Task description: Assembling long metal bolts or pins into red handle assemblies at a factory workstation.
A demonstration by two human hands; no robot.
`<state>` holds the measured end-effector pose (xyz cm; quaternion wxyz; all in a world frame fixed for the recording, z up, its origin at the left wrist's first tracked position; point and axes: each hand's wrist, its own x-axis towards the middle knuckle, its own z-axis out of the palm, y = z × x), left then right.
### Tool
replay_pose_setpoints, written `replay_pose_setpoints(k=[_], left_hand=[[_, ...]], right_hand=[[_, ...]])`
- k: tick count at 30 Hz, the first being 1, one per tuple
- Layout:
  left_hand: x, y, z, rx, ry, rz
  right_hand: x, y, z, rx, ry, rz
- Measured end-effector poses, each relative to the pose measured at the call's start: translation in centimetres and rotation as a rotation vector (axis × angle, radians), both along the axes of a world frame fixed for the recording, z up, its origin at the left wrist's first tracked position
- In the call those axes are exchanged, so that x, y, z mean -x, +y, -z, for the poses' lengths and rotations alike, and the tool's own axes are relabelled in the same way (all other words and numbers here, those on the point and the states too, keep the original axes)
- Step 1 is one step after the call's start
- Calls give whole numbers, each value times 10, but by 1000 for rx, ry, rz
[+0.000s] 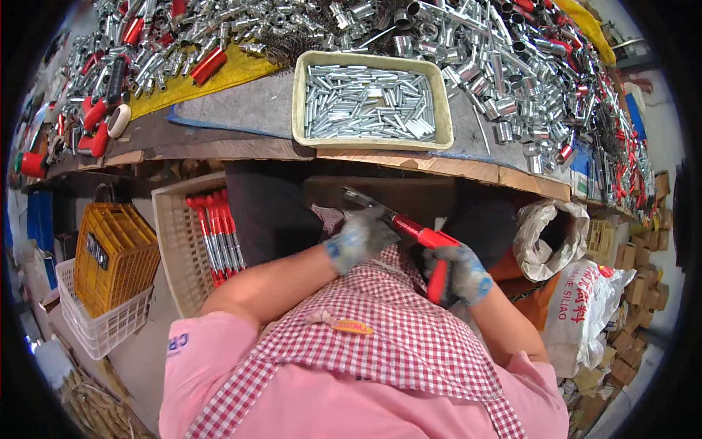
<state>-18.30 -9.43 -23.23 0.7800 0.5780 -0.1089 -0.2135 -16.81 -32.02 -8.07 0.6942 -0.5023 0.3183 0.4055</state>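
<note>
Red-handled tool (408, 226) sits slantwise above the lap, in front of the checked apron (380, 329) and just short of the bench (534, 183), silver end angled up and to the left. I've got the right grip (465, 269) wrapped round the red handle. Left grip (355, 241), also gloved, is up at the metal shaft; its fingers are partly hidden, so I can't tell whether it's closed on it.

Here's my worry: if that left support is only a light touch, a slack right grip could let the silver end dip and snag the apron. Smooth metal under glove fabric could twist, too. And watch the lift: swing that end too high and, I'd say, it clips the bench edge or jolts the pale tray (299, 110) right beside it, scattering those short silver rods (336, 102).
</note>
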Motion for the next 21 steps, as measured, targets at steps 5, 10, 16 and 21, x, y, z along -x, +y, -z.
replay_pose_setpoints(k=[5,10,16,21], left_hand=[[-36,-68,3,385,1371,-20],[-29,-82,65,526,1335,56],[-36,-77,74,434,1371,-15],[-49,-67,30,479,1436,-214]], right_hand=[[3,9,96,74,277,260],[2,13,105,87,160,252],[-10,29,107,133,195,253],[-38,59,103,190,21,71]])
